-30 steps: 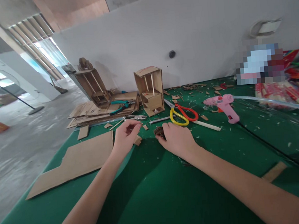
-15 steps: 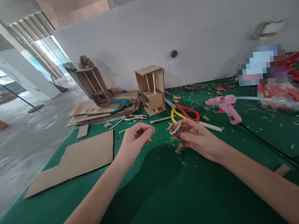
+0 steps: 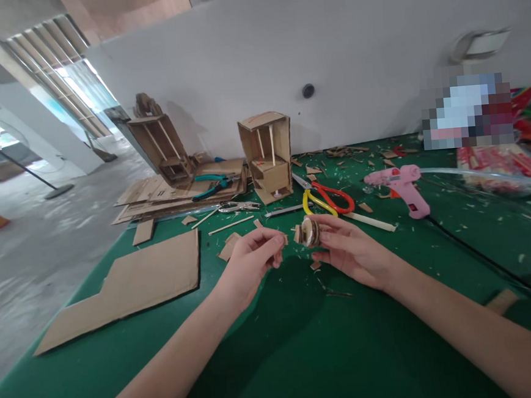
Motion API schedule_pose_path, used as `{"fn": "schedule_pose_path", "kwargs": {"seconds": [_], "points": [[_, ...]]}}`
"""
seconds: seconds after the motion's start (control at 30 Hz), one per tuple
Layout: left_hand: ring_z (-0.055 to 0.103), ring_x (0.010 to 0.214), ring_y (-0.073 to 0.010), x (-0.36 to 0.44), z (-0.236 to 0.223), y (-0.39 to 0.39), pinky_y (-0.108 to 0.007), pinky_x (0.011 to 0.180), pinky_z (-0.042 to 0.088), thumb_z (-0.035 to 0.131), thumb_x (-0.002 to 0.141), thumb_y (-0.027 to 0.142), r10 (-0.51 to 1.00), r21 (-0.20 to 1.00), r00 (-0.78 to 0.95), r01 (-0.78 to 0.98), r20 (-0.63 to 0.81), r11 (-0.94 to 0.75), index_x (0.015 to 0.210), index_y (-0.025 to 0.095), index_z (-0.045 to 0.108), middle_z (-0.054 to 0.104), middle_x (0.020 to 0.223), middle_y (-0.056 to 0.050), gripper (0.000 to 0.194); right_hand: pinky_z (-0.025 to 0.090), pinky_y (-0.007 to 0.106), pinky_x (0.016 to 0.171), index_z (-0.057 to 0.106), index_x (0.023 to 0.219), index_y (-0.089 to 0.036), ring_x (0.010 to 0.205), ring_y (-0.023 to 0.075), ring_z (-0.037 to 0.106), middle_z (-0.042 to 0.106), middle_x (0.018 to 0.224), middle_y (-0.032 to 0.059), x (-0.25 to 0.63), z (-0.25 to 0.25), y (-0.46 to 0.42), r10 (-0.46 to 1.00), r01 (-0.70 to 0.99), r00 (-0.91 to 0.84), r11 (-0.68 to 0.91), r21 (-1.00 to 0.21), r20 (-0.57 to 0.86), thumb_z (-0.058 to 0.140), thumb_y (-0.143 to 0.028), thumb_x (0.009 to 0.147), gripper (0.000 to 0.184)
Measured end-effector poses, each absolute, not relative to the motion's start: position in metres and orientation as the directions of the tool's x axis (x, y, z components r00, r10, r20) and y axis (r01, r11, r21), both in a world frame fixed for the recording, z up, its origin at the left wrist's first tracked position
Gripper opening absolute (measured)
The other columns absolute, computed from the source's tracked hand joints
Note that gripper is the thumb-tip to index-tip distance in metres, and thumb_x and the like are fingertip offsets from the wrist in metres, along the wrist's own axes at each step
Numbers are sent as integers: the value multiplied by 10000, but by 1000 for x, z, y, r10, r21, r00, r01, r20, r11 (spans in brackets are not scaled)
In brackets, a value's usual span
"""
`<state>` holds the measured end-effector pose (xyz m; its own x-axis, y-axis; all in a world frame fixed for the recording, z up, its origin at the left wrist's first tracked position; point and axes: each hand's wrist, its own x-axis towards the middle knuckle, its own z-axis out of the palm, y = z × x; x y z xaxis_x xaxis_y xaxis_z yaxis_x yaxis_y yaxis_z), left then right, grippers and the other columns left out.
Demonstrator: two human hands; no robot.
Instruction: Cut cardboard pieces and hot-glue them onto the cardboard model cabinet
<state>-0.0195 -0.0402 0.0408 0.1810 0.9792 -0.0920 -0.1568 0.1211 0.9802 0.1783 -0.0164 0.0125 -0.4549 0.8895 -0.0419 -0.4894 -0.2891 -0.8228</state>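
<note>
The left hand [image 3: 254, 258], pinching a small cardboard scrap [image 3: 286, 239], has drawn closer to the layered cardboard roll [image 3: 312, 233] at its three o'clock, gripped by the right hand [image 3: 354, 247], leaving both pieces near but apart over the worktop [image 3: 278, 357].

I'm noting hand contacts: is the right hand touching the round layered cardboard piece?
Touching. The head view shows the right hand with its thumb against the round layered cardboard piece.
</note>
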Motion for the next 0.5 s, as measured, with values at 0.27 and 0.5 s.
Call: {"fn": "schedule_pose_path", "kwargs": {"seconds": [0.27, 0.5], "points": [[475, 567, -94, -18, 40, -41, -223, 550, 377, 645, 814, 294, 991, 998, 126, -48, -34, 41, 795, 160, 642, 533, 576, 23, 135, 530, 257, 752, 706, 1049, -290, 864, 125, 628, 641, 1040, -4, 178, 10, -16, 874, -479, -485, -290, -829, -26, 780, -202, 697, 371], [507, 581, -101, -14, 48, -47, -224, 549, 403, 621, 809, 262, 994, 972, 46, 209, 103, -110, 791, 168, 642, 563, 626, 16, 98, 569, 372, 777, 656, 1123, -294, 922, 177, 644, 657, 1079, 15, 183, 11, -17, 835, -502, -548, -368, -783, -41, 684, -177, 775, 368]]}}
